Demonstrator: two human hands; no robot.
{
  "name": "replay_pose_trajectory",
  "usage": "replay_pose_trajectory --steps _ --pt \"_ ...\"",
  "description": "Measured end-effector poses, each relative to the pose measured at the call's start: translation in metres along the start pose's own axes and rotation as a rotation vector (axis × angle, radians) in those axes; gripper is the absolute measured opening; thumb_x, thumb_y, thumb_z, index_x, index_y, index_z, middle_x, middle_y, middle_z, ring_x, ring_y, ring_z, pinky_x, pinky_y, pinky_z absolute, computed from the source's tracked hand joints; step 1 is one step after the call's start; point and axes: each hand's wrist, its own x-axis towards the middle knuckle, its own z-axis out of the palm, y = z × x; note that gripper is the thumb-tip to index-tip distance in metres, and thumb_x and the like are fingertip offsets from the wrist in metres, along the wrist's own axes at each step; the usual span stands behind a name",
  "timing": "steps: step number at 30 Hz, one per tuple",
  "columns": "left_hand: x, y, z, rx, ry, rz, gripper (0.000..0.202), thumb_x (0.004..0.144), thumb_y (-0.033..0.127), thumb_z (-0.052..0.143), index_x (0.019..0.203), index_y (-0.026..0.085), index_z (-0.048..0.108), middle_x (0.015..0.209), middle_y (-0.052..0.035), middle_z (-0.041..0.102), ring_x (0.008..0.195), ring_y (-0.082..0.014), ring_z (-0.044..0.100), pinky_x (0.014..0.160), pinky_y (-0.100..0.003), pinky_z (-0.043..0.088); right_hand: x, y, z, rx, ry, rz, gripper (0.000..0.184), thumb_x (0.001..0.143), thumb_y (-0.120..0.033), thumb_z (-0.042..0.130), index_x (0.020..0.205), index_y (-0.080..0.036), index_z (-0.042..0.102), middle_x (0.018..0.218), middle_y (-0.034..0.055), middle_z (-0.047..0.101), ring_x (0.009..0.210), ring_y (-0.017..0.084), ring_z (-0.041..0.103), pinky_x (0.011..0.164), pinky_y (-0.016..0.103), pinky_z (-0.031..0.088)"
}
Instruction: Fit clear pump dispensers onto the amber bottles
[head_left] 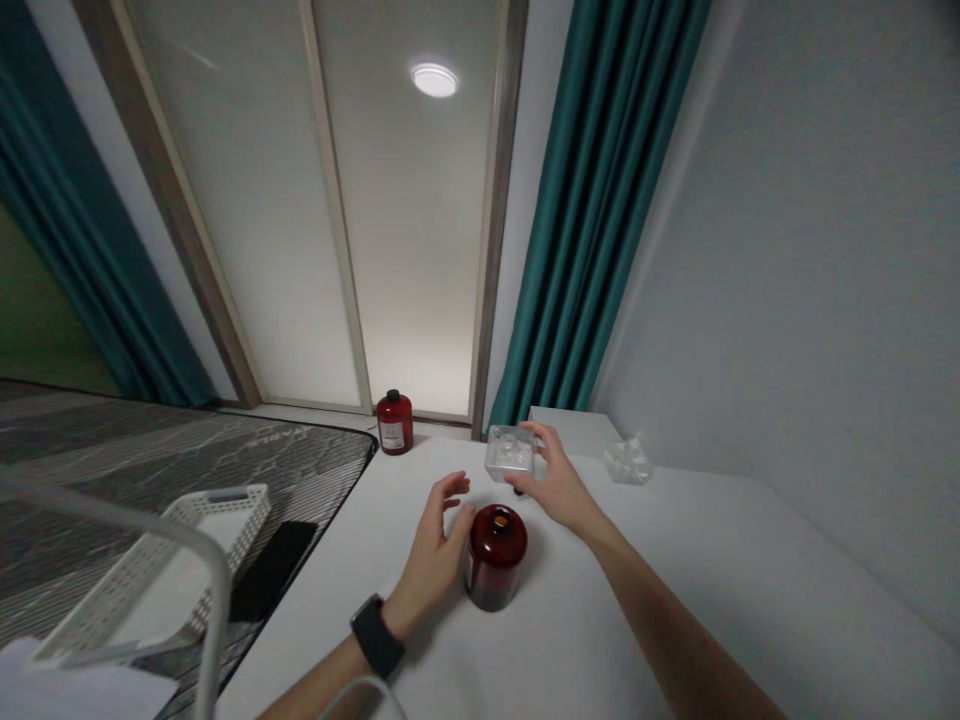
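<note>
A dark red bottle stands open-necked on the white table. My left hand, with a black watch on its wrist, rests against the bottle's left side, fingers loosely spread. My right hand holds a small clear plastic box just behind the bottle, fingers curled round its right side. A small dark item shows under the box; I cannot make it out.
A second red bottle with a black cap stands at the table's far edge. Crumpled clear plastic lies at the right. A white basket and a black phone lie on the grey patterned surface at the left. Teal curtains hang behind.
</note>
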Motion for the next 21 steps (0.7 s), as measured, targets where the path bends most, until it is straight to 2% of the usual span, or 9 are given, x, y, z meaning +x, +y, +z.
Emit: replay_pose_trajectory --steps 2,4,8,10,12,17,21 --pt "0.012 -0.001 -0.005 -0.017 0.010 -0.111 0.043 0.093 0.050 0.053 0.126 0.023 0.051 0.121 -0.0108 0.061 0.116 -0.0270 0.058 0.102 -0.044 0.043 0.003 -0.004 0.001 -0.016 -0.036 -0.035 0.063 0.073 -0.032 0.076 0.129 -0.030 0.046 0.135 0.0062 0.047 0.131 0.027 0.046 0.114 0.049 0.036" --pt "0.025 -0.001 -0.010 -0.063 -0.043 -0.217 0.049 0.092 0.056 0.052 0.128 0.022 0.050 0.116 -0.0100 0.062 0.109 -0.0265 0.060 0.098 -0.043 0.044 0.003 -0.008 0.003 0.004 -0.089 -0.046 0.065 0.074 -0.030 0.076 0.131 -0.031 0.046 0.137 0.0060 0.047 0.132 0.027 0.046 0.113 0.048 0.036" --pt "0.048 0.010 -0.018 -0.240 -0.269 -0.355 0.062 0.094 0.062 0.044 0.140 0.021 0.041 0.117 -0.0116 0.062 0.095 -0.0243 0.066 0.087 -0.040 0.048 -0.001 -0.012 0.007 0.075 -0.144 -0.029 0.066 0.076 -0.029 0.076 0.134 -0.030 0.045 0.141 0.0069 0.045 0.132 0.027 0.047 0.111 0.047 0.039" --pt "0.058 0.018 -0.021 -0.308 -0.414 -0.362 0.060 0.095 0.061 0.044 0.142 0.023 0.042 0.124 -0.0123 0.062 0.098 -0.0244 0.066 0.085 -0.038 0.049 -0.003 -0.011 0.008 0.094 -0.146 -0.017 0.066 0.076 -0.030 0.076 0.134 -0.031 0.045 0.141 0.0066 0.045 0.132 0.027 0.047 0.111 0.046 0.039" --pt "0.067 0.026 -0.021 -0.318 -0.480 -0.371 0.057 0.094 0.057 0.050 0.142 0.025 0.043 0.126 -0.0121 0.063 0.102 -0.0249 0.065 0.084 -0.037 0.048 -0.004 -0.010 0.008 0.109 -0.143 -0.012 0.066 0.077 -0.030 0.076 0.135 -0.031 0.044 0.141 0.0060 0.044 0.134 0.027 0.045 0.112 0.046 0.039" --pt "0.081 0.031 -0.013 -0.340 -0.508 -0.347 0.054 0.092 0.044 0.061 0.141 0.026 0.046 0.133 -0.0112 0.061 0.112 -0.0259 0.059 0.086 -0.036 0.048 -0.003 -0.003 0.006 0.157 -0.143 0.006 0.066 0.079 -0.031 0.074 0.137 -0.032 0.042 0.144 0.0067 0.041 0.132 0.028 0.047 0.111 0.048 0.041" --pt "0.089 0.028 -0.004 -0.329 -0.497 -0.313 0.046 0.089 0.035 0.063 0.133 0.025 0.053 0.123 -0.0089 0.065 0.106 -0.0240 0.061 0.083 -0.034 0.048 -0.001 -0.001 0.002 0.069 -0.145 0.005 0.074 0.079 -0.031 0.073 0.143 -0.031 0.035 0.148 0.0091 0.038 0.139 0.029 0.040 0.115 0.051 0.036"
